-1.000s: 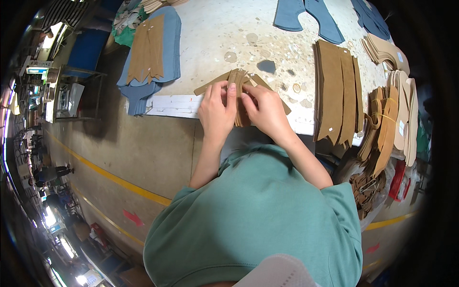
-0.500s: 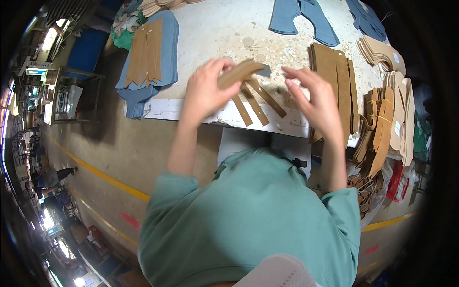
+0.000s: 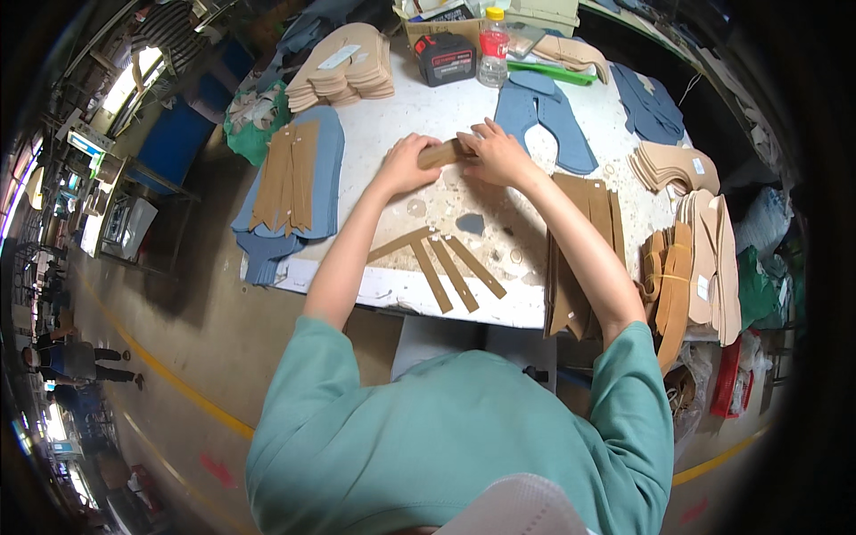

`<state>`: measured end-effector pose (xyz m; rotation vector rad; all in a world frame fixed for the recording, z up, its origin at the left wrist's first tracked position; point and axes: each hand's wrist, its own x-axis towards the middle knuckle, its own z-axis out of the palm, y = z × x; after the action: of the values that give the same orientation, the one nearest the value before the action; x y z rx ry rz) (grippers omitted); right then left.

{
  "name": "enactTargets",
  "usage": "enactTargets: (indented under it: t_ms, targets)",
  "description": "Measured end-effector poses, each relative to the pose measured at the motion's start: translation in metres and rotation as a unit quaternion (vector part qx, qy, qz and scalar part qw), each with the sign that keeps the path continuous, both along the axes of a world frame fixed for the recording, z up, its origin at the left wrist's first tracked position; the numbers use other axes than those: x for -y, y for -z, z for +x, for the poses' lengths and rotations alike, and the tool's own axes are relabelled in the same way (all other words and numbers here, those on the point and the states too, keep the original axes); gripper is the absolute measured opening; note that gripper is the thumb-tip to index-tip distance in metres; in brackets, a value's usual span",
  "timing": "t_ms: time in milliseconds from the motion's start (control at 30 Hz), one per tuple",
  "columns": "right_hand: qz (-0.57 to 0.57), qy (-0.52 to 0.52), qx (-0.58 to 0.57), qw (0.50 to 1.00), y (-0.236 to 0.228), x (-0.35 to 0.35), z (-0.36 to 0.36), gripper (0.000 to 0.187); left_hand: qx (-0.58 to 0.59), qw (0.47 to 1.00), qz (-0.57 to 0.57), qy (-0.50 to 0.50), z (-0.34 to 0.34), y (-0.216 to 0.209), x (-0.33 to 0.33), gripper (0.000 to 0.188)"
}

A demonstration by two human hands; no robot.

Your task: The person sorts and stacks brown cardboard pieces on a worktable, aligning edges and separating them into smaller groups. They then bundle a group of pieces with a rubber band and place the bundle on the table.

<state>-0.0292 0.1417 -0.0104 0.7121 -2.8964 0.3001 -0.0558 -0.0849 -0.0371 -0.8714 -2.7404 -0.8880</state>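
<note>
Bundle of brown strips (image 3: 437,156), held at both ends in the grip of left hand (image 3: 412,167) and right hand (image 3: 496,157), has moved from the near edge of the worktop (image 3: 524,299) toward its far edge, leaving loose strips (image 3: 453,272) separate nearby

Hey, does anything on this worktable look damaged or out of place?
Yes. The flat white tabletop is blotched brown around an irregular dark-grey patch, possibly a scrap or damage; I can't tell which. Near the front edge, one thin flat brown strip slants differently from three roughly parallel brown strips beside it.
</note>
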Motion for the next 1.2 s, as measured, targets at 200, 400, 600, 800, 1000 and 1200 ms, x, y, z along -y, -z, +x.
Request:
enactTargets:
  t_ms: [200, 400, 600, 800, 1000, 1200]
  targets:
    - [-0.077, -0.020, -0.092, 0.993, 0.034, -0.016, -0.017, 0.062, 0.048, 0.997, 0.000, 0.065, -0.002, -0.009, 0.006, 0.050]
    - [-0.003, -0.014, -0.069, 0.997, 0.044, 0.000, -0.006, 0.062, -0.045, 0.998, -0.045, 0.006, 0.009, -0.008, -0.001, 0.045]
    - [0.101, 0.060, -0.100, 0.988, 0.037, -0.007, -0.007, 0.069, -0.072, 0.996, -0.057, -0.010, 0.009, -0.007, -0.004, 0.046]
    - [0.028, 0.009, -0.063, 0.998, 0.045, 0.006, -0.005, 0.070, -0.048, 0.999, -0.013, 0.006, 0.005, -0.004, -0.006, 0.044]
    - [0.002, -0.019, -0.011, 1.000, 0.032, 0.016, 0.009, 0.063, -0.032, 0.999, -0.011, 0.008, 0.005, -0.005, -0.005, 0.039]
    - [-0.029, -0.026, 0.077, 0.996, -0.063, -0.023, 0.029, 0.023, 0.011, 0.997, 0.069, 0.014, 0.004, -0.008, -0.003, 0.037]
